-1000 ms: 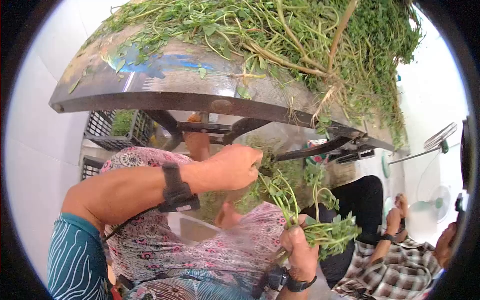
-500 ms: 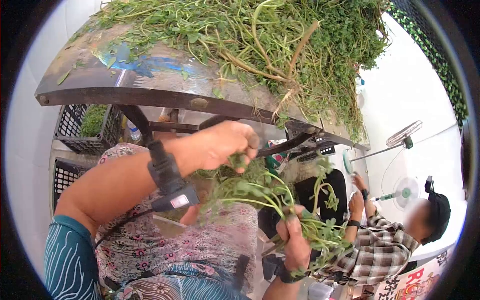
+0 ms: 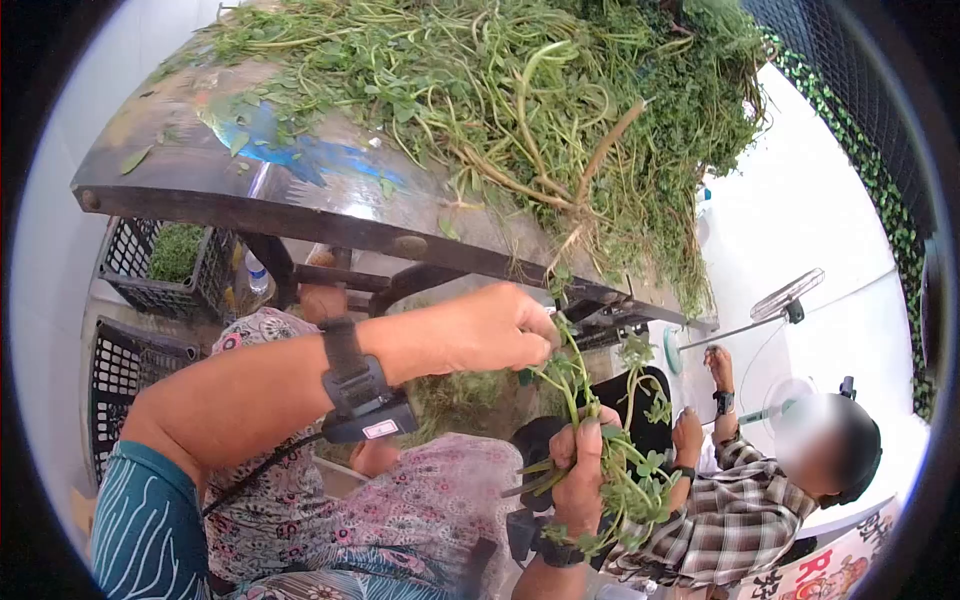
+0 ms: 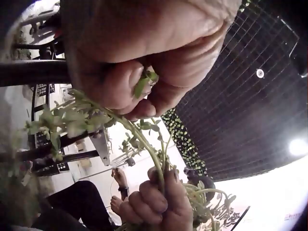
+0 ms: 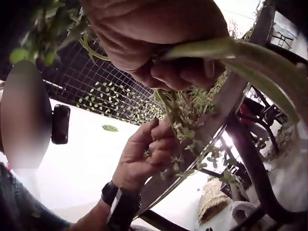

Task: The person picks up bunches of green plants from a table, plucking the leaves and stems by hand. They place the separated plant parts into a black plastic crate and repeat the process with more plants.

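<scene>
Below the table, left hand pinches sprig tips; right hand grips bunch, stems hidden

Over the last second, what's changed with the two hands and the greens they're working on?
The left hand, which half a second ago was lifted clear with a plucked bit, has come back down and pinches the tips of the stems in the bunch of greens. The right hand turned the bunch from slanting rightward to nearly upright. The right hand's grip on the bunch is unchanged, and the pile of greens remains on the table.
</scene>
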Available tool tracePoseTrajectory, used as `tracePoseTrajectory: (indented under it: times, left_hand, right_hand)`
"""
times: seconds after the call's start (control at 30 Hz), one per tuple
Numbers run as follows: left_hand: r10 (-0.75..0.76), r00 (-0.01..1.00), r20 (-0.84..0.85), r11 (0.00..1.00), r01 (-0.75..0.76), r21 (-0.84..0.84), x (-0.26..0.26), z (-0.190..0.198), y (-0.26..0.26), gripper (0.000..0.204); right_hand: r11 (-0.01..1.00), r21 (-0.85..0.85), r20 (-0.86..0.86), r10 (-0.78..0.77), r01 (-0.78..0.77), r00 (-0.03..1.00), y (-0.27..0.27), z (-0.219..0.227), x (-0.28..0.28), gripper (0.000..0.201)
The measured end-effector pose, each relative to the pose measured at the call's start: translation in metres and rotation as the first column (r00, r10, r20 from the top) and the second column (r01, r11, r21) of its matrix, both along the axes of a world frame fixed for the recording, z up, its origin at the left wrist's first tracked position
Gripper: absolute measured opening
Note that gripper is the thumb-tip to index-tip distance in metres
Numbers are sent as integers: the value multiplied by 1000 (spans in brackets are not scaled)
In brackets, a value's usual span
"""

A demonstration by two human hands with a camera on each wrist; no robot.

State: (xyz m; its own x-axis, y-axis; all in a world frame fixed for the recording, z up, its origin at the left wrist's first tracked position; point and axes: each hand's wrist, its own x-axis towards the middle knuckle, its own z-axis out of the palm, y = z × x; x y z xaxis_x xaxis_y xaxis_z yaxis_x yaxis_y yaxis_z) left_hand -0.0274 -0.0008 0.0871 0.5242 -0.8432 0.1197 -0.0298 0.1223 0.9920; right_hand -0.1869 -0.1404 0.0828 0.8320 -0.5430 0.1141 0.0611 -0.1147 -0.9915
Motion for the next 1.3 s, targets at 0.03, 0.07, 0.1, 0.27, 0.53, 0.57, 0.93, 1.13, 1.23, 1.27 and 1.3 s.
tracePoseTrajectory:
  times: [0.03, 0.07, 0.1, 0.27, 0.53, 0.57, 0.93, 1.13, 1.23, 1.27, 1.3]
  left_hand:
    - [-1, 1000, 3, 1000, 1, -15, 0, 0, 1, 28]
    - [-4, 1000, 5, 1000, 4, -29, 0, 2, 1, 28]
    - [-9, 1000, 8, 999, 9, -41, 0, 6, 2, 27]
    - [48, 979, 197, 999, -42, -33, 2, 4, 1, 24]
    - [263, 937, 231, 959, -280, 45, -9, 14, -7, 19]
    - [329, 888, 320, 939, -342, -17, -9, 8, -14, 18]
    - [119, 710, -694, 941, -303, -148, 28, 14, 5, 7]
    - [46, 788, -614, 961, -203, -188, 28, 7, 10, 10]
    - [130, 863, -487, 969, -215, -123, 29, 9, 10, 18]
    - [132, 893, -431, 972, -202, -122, 30, 10, 10, 21]
    - [132, 919, -373, 975, -189, -120, 31, 10, 10, 23]
  right_hand:
    - [999, -46, 4, 0, 0, 1000, 1, -1, 2, 18]
    - [996, -92, 7, -1, 2, 1000, 2, -2, 4, 18]
    - [991, -135, 12, -5, 6, 1000, 2, -2, 6, 18]
    - [922, -385, -73, 4, -32, 997, 12, 12, 10, 24]
    - [954, -299, -29, 7, -16, 1000, 9, 14, 13, 30]
    - [964, -267, -32, -1, -7, 999, 6, 12, 13, 30]
    - [990, -118, 81, 88, -78, 993, -7, -1, 25, 22]
    - [984, -142, 104, 123, -108, 987, -23, -5, 26, 18]
    - [962, -242, 60, 142, -124, 988, -28, 1, 26, 19]
    - [949, -288, 21, 141, -129, 990, -28, 5, 25, 20]
    - [936, -325, 1, 140, -132, 990, -29, 6, 25, 20]
